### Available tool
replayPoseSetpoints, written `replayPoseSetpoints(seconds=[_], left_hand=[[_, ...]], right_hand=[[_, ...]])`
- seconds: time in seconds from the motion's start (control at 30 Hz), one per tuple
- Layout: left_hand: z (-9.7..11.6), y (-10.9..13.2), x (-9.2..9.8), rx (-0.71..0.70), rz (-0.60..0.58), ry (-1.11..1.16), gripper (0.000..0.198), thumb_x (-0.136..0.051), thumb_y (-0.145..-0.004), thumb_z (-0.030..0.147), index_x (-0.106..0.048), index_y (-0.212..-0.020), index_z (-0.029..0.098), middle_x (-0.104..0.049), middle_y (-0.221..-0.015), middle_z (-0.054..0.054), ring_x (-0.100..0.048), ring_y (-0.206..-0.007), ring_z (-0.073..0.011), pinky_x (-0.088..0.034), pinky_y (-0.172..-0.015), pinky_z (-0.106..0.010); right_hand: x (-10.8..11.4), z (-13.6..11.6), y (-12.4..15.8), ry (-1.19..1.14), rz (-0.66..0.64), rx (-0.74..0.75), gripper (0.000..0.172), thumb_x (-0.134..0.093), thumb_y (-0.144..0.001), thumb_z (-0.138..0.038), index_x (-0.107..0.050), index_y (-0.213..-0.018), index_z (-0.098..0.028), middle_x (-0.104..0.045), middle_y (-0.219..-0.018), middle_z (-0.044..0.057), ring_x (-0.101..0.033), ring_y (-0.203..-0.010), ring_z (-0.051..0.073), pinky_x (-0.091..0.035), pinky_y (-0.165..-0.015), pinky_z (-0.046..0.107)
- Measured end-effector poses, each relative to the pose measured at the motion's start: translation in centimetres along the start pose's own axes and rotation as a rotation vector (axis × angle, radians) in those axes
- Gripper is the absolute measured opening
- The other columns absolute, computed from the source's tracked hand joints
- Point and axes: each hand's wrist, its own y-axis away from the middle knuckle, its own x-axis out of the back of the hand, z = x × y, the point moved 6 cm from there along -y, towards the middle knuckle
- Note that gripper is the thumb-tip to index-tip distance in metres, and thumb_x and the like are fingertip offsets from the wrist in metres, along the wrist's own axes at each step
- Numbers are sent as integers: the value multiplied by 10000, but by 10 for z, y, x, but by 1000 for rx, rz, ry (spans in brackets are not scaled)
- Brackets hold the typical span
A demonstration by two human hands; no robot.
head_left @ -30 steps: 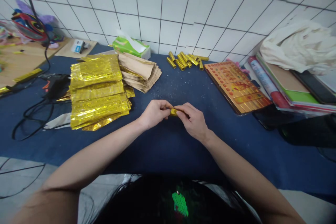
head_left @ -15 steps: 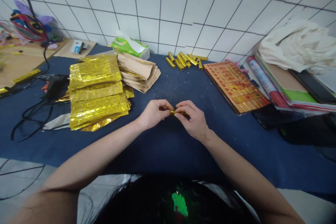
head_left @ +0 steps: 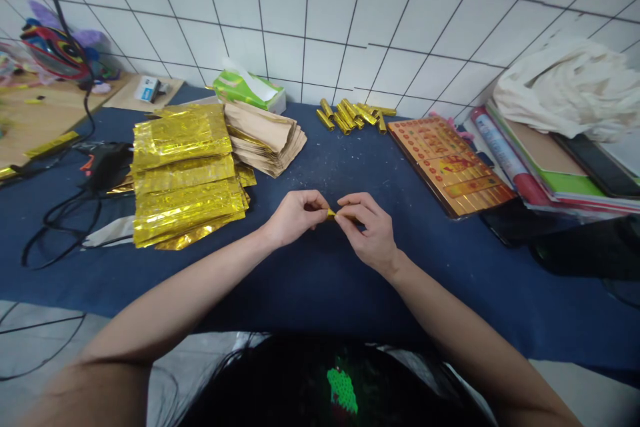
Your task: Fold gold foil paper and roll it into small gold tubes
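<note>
Between my two hands, over the middle of the blue cloth, is a small piece of gold foil paper, mostly covered by fingers. My left hand pinches its left end between thumb and forefinger. The fingers of my right hand close on the right end. Left of my hands lies a pile of gold foil sheets, beside a stack of brown paper. Several gold foil rolls lie in a heap near the wall.
A green tissue box stands at the back. On the left are a black glue gun and its looped cable. An orange-gold printed pack lies to the right, near stacked folders and a white cloth bag.
The fingertips of my right hand have shifted slightly, and a little more of the gold foil shows between my hands. Everything else on the table stays put.
</note>
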Motion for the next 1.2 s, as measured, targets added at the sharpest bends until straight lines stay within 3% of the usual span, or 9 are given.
replayPoseSetpoints(seconds=[0.43, 0.73, 0.93, 1.2], left_hand=[[-8, -4, 3, 30, 35, -13, 88, -599, -586, 105, -558, -662, 125, -542, -589, 43, -474, -536, -51, -370, -487, -163], [-13, -3, 2, 121, 55, -8, 95, -618, -687, 197, -575, -703, 114, -526, -538, 41, -450, -430, -38, -381, -393, -155], [-14, -1, -1, 200, 44, 138, 64, -627, -684, 133, -573, -696, 101, -567, -533, 29, -548, -465, -61, -486, -466, -186], [-8, 0, 0, 191, 13, 262, 130, -660, -603, 74, -594, -714, 91, -605, -585, 24, -564, -502, -58, -489, -524, -192]], right_hand=[[-5, -4, -1, 18, -48, 56, 110, -534, -808, -180, -611, -732, -203, -617, -829, 42, -588, -761, 142, -503, -674, 297], [-7, -8, 2, 56, -36, 104, 102, -548, -799, -174, -636, -766, -216, -634, -845, 35, -584, -792, 150, -504, -713, 308], [-7, -11, 2, 79, -35, 131, 111, -549, -798, -181, -644, -761, -224, -637, -845, 34, -582, -790, 157, -507, -703, 315], [-4, -12, 3, 52, -1, 140, 88, -563, -790, -166, -636, -786, -215, -632, -854, 46, -585, -808, 160, -509, -717, 320]])
